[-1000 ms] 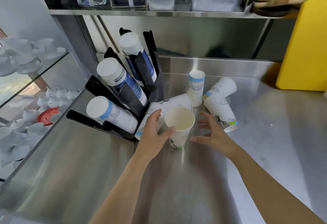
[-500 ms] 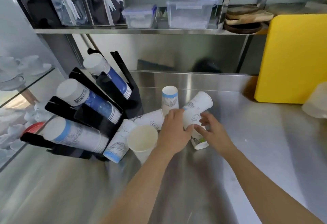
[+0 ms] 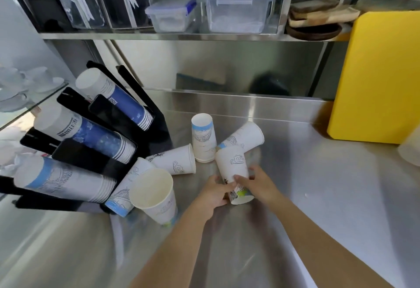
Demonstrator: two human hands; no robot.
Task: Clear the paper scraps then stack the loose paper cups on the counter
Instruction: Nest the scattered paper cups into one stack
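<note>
Centrally, just right of frame middle, an inverted paper cup (image 3: 231, 169) is gripped near its rim by both hands, left hand (image 3: 214, 193) and right hand (image 3: 261, 184) closed around it, its mouth on or just above the steel counter (image 3: 318, 196). Stacking looks barely begun: an upright cup (image 3: 154, 194) stands lower left of it, and four more loose cups (image 3: 203, 138) lie or stand behind. No scraps visible on the counter; cup rack (image 3: 109, 160) at left is loaded.
</note>
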